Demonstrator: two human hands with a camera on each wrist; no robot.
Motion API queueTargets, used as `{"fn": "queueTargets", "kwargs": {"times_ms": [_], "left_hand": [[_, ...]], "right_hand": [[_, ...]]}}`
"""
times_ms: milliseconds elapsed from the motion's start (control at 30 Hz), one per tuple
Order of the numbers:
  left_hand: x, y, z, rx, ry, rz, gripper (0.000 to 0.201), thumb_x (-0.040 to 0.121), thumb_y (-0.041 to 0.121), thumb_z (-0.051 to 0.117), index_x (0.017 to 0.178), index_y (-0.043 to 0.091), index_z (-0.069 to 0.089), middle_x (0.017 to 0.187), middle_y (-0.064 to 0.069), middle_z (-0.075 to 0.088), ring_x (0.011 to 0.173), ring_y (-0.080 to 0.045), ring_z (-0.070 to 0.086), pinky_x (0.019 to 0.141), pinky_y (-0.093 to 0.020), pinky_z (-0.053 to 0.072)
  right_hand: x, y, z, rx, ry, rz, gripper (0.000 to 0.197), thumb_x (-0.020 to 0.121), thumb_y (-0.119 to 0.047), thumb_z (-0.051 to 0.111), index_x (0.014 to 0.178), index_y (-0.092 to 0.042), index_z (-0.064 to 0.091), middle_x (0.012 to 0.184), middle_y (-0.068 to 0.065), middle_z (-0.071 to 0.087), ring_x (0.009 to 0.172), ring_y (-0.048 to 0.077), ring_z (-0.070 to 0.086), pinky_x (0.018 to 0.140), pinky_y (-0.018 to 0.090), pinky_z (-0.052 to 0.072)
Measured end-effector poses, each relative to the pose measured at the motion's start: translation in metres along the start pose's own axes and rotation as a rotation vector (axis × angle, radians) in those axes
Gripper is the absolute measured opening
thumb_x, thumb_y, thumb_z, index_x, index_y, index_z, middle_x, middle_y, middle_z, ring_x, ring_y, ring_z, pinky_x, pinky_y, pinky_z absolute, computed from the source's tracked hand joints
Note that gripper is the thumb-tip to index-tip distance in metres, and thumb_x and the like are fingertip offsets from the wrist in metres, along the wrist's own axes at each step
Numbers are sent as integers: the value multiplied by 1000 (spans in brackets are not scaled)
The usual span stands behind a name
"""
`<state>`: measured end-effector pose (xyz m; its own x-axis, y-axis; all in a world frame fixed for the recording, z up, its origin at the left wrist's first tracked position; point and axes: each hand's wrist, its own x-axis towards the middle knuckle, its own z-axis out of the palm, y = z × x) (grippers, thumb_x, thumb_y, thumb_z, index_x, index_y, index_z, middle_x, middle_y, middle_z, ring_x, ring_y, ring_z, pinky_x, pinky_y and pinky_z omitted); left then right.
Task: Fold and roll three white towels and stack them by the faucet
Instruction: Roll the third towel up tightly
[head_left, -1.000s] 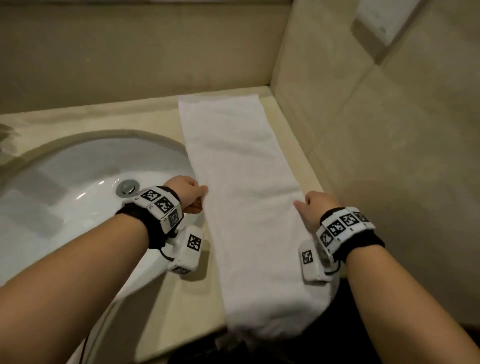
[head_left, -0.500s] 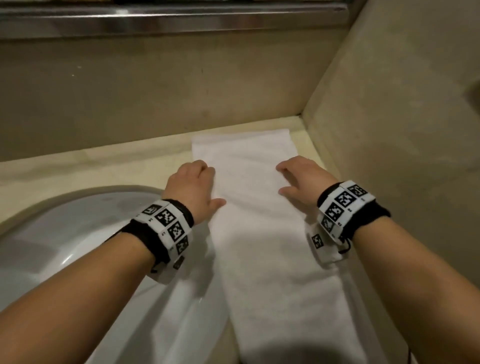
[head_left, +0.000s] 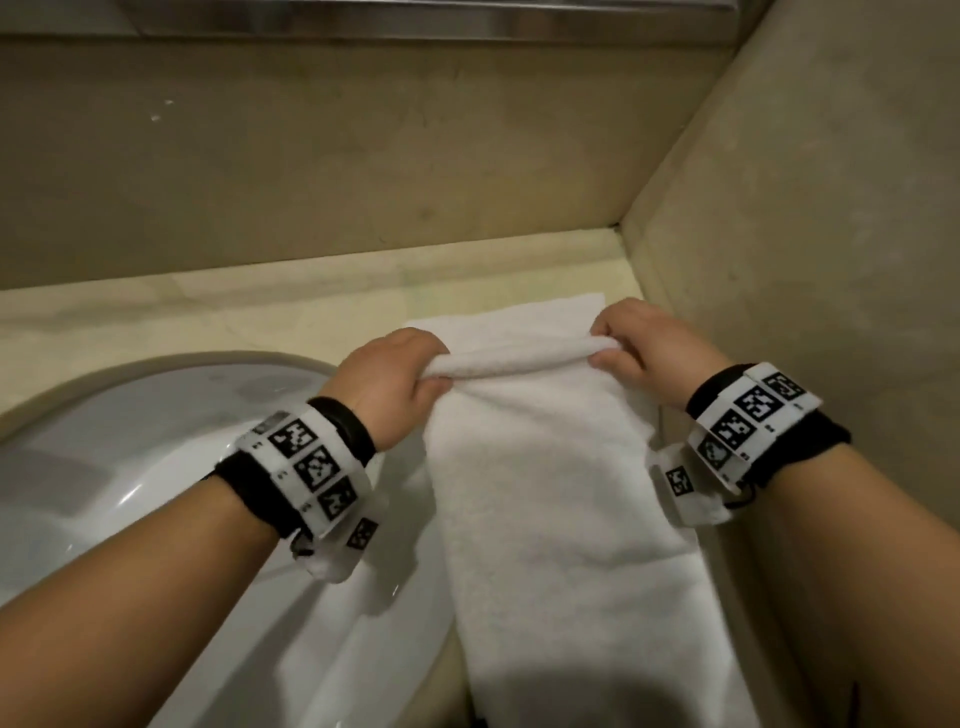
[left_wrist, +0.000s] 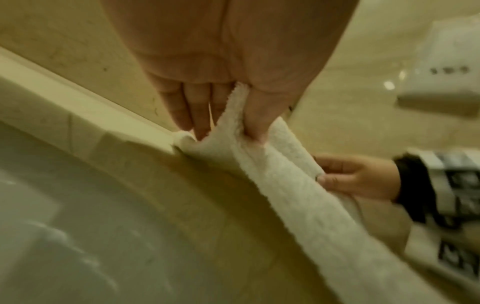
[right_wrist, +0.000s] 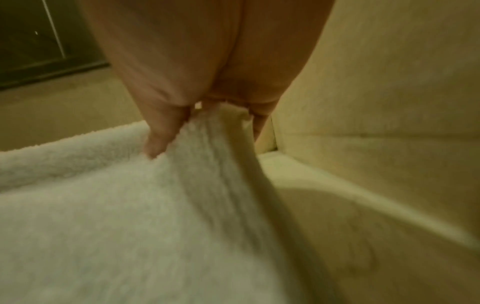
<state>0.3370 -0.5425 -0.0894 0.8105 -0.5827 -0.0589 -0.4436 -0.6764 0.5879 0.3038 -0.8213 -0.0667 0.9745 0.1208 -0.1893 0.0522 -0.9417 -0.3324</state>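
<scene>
White towel (head_left: 561, 499) on counter; both hands' fingers pinching its raised fold.

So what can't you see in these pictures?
- Faucet and the other two towels: in no view.
- Near end of the towel: cut off by the head view's bottom edge.
- Left hand fingertips: tucked behind the towel's raised fold.
- Right hand fingers: mostly hidden by the palm and cloth; right wrist view blurred.
</scene>
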Motion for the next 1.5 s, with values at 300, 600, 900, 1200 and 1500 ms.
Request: {"fn": "queueTargets", "kwargs": {"times_ms": [300,600,900,1200,1500], "left_hand": [[31,11,-47,-230,172,-125,4,87,27,54,85,29,51,75,11,55,71,-13,51,60,-28,35],[22,-2,-6,-487,-17,-363,47,71,35,74,110,26,48,108,5,62,96,-15,59,81,-29,48],[22,1,-2,-187,32,-234,16,88,21,54,92,20,38,76,-6,55,69,-25,51,51,-25,33],[75,4,-102,-207,378,-185,21,85,25,55,104,22,45,79,9,51,68,-12,48,56,-26,33],[82,-36,-50,-376,265,-356,42,88,30,55,126,15,45,122,-4,59,110,-23,56,87,-28,42]], "right_hand": [[8,-2,-46,238,142,155,25,78,-33,68,92,-28,47,76,-12,53,66,5,49,55,20,35],[5,13,5,670,234,392,16,81,-29,64,91,-30,52,83,-10,57,72,12,53,59,24,41],[5,24,10,560,213,468,37,80,-17,68,115,-19,56,93,-5,60,81,14,55,70,23,38],[70,-26,-77,797,583,284,31,84,-11,58,110,-27,58,88,-16,63,71,-11,59,58,2,43],[95,-13,-21,892,368,418,30,89,-1,50,119,-8,50,80,1,60,49,2,60,53,14,50]]}}
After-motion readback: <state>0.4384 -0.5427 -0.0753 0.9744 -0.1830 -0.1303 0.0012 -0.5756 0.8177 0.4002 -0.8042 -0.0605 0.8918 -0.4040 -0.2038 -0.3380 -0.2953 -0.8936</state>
